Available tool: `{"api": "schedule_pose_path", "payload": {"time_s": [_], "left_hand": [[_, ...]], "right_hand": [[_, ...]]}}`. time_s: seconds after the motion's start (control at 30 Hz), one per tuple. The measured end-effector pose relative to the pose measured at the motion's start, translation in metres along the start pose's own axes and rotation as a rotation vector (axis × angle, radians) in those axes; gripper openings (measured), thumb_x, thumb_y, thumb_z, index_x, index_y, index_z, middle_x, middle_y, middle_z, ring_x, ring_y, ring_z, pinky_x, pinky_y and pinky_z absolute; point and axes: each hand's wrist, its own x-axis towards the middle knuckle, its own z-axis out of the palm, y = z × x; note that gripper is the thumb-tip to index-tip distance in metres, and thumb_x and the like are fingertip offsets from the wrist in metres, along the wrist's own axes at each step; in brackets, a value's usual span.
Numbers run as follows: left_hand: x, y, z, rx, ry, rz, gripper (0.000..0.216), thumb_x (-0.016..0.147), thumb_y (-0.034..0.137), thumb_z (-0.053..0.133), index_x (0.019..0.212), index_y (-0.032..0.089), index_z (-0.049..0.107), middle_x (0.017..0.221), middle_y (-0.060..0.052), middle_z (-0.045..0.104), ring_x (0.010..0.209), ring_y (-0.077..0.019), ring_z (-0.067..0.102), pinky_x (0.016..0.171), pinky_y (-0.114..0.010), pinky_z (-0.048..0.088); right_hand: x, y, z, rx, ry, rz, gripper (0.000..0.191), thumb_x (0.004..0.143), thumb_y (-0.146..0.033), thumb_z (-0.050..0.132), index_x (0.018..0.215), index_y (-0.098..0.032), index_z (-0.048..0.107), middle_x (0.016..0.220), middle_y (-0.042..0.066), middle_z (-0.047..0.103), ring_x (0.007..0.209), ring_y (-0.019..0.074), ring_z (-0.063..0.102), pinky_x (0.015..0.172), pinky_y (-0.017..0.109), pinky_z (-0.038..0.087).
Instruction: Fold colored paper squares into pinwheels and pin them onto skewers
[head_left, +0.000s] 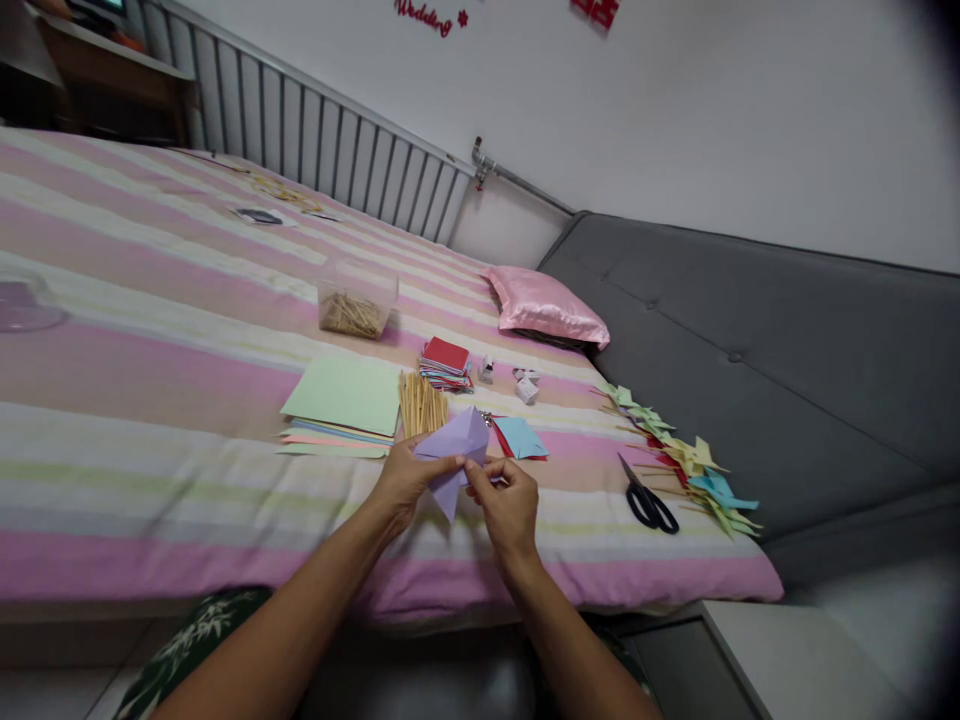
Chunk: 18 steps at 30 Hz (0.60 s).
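Observation:
A purple paper pinwheel (456,437) with folded points is held up over the near edge of the bed. My left hand (409,480) grips it from the left, thumb laid across its middle. My right hand (506,500) pinches it near the centre from the right, and what lies under those fingertips is hidden. Just behind the hands lie a bundle of wooden sticks (422,404) and a stack of coloured paper (345,400) with light green on top. Blue and red paper squares (523,438) rest close beyond my right hand.
Black-handled scissors (651,505) lie to the right, beside a row of finished paper pinwheels (694,457) on sticks. Farther back are a clear box of sticks (355,305), a stack of small red-topped cards (447,357), crumpled white pieces (526,385) and a pink pillow (547,305).

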Motion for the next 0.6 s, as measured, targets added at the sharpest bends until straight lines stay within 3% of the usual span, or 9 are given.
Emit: {"api": "schedule_pose_path", "payload": {"time_s": [0.13, 0.27, 0.4, 0.6], "left_hand": [[0.001, -0.002, -0.002, -0.024, 0.008, -0.002, 0.034, 0.050, 0.015, 0.081, 0.081, 0.010, 0.068, 0.069, -0.004, 0.069, 0.058, -0.0139, 0.061, 0.059, -0.025, 0.048], [0.001, -0.001, -0.002, -0.047, 0.009, -0.009, 0.035, 0.050, 0.016, 0.080, 0.083, 0.009, 0.067, 0.070, -0.005, 0.070, 0.057, -0.0145, 0.061, 0.057, -0.025, 0.049], [0.000, -0.002, 0.003, -0.064, 0.015, -0.022, 0.038, 0.050, 0.016, 0.080, 0.085, 0.009, 0.067, 0.071, -0.005, 0.070, 0.058, -0.0151, 0.061, 0.058, -0.026, 0.049], [-0.004, -0.003, 0.006, -0.061, 0.029, -0.038, 0.041, 0.052, 0.016, 0.079, 0.090, 0.011, 0.067, 0.075, -0.004, 0.071, 0.061, -0.0145, 0.062, 0.060, -0.025, 0.048]], "right_hand": [[-0.004, 0.001, 0.000, 0.092, -0.006, 0.011, 0.030, 0.066, -0.038, 0.070, 0.070, -0.017, 0.050, 0.090, 0.008, 0.065, 0.060, 0.0142, 0.062, 0.054, 0.025, 0.048], [-0.008, 0.003, 0.005, 0.279, 0.044, 0.067, 0.053, 0.062, -0.033, 0.074, 0.102, -0.021, 0.042, 0.105, 0.008, 0.060, 0.069, 0.0149, 0.065, 0.062, 0.027, 0.051], [-0.008, 0.003, 0.014, 0.482, 0.060, 0.213, 0.062, 0.061, -0.032, 0.074, 0.112, -0.019, 0.040, 0.091, 0.005, 0.063, 0.077, 0.0152, 0.064, 0.069, 0.027, 0.050], [-0.004, 0.001, 0.020, 0.586, 0.093, 0.299, 0.060, 0.057, -0.027, 0.076, 0.109, -0.018, 0.047, 0.073, -0.003, 0.062, 0.061, 0.0098, 0.058, 0.063, 0.022, 0.047]]}}
